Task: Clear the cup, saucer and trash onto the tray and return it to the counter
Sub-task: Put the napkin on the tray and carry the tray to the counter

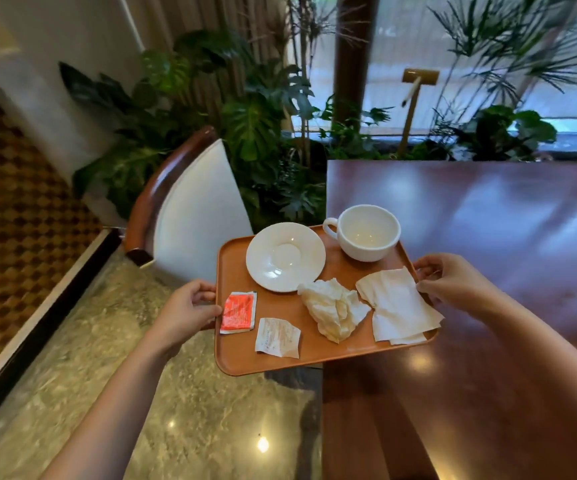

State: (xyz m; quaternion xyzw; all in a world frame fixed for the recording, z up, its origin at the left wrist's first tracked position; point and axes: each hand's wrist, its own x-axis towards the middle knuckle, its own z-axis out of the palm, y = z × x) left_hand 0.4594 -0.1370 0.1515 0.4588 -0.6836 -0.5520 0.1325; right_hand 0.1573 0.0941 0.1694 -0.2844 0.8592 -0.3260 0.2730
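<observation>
An orange-brown tray (280,358) is held in the air, half over the table's left edge and half over the floor. My left hand (186,313) grips its left rim and my right hand (453,282) grips its right rim. On the tray stand an empty white cup (366,233) at the far right and a white saucer (285,256) to its left. Trash lies in front of them: a red sachet (238,311), a torn white sachet (277,337), a crumpled napkin (334,308) and a flat white napkin (398,306).
A dark red wooden table (488,209) fills the right side. A white-backed chair with a wooden frame (190,206) stands left of the tray. Leafy plants (245,126) and a window lie beyond. Marble floor (107,358) and patterned carpet (10,220) spread to the left.
</observation>
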